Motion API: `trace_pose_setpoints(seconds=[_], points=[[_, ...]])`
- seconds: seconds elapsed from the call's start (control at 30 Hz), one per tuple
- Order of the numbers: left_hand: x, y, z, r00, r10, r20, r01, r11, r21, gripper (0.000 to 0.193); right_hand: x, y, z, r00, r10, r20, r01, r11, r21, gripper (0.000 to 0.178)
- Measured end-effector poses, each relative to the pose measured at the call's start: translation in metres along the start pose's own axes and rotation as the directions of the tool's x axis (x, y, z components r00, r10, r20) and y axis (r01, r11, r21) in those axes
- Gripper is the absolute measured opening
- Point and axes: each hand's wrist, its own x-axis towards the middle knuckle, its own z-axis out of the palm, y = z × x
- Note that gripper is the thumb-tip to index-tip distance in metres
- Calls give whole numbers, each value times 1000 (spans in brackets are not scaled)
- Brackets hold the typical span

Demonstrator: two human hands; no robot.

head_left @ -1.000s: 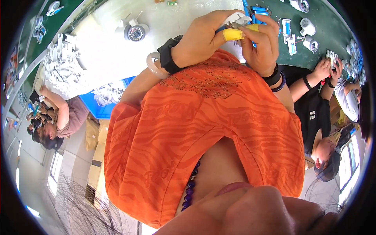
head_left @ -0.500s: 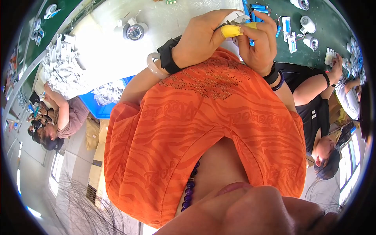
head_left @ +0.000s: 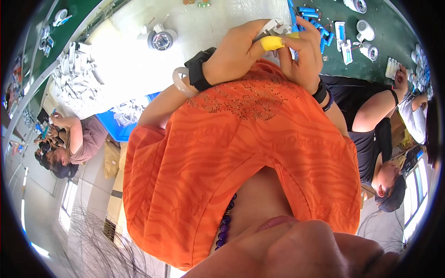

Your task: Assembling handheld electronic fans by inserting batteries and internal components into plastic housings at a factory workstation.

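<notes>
My left hand [head_left: 232, 53], its thumb wrapped in yellow tape, is closed on a small white plastic part [head_left: 277, 28] with a grey metallic-looking edge. My right hand [head_left: 303, 58] meets it at the right, thumb and fingertips pinched together beside the part. Yellow also wraps a fingertip of this hand. What lies between the right fingertips is mostly hidden, though something thin and dark shows just below them. Both hands are held in front of my orange top, over the near edge of the table.
A round white lamp-like unit [head_left: 162, 40] stands on the pale table sheet [head_left: 204, 28]. A heap of white plastic parts [head_left: 76, 76] lies left, above a blue bin [head_left: 121, 129]. Blue cylindrical cells [head_left: 324, 34] and white units [head_left: 365, 30] sit right. People work on both sides.
Both hands have come slightly down and toward me, the white part with them. The two hands stay together. At the left, a co-worker's hands have shifted.
</notes>
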Motion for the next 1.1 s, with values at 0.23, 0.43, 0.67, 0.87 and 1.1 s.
trace_pose_setpoints(seconds=[0.23,0.43,0.67,0.87,1.1], points=[[-7,-4,5,999,20,-33,-21,999,-27,33,0,-8,-5,999,-19,46,22,997,-77,30],[-11,-1,7,981,149,-128,-140,987,77,32,-4,-12,-2,1000,-5,14,6,996,-90,30],[-11,-5,3,962,253,-101,-225,948,226,31,-6,-18,1,1000,14,-28,-17,997,-80,30],[-16,6,-5,996,91,-9,-91,995,-43,37,10,-25,-10,996,-94,-3,93,991,-101,28],[-20,2,-8,991,132,-10,-132,991,2,44,14,-31,-11,991,-131,29,133,987,-90,28]])
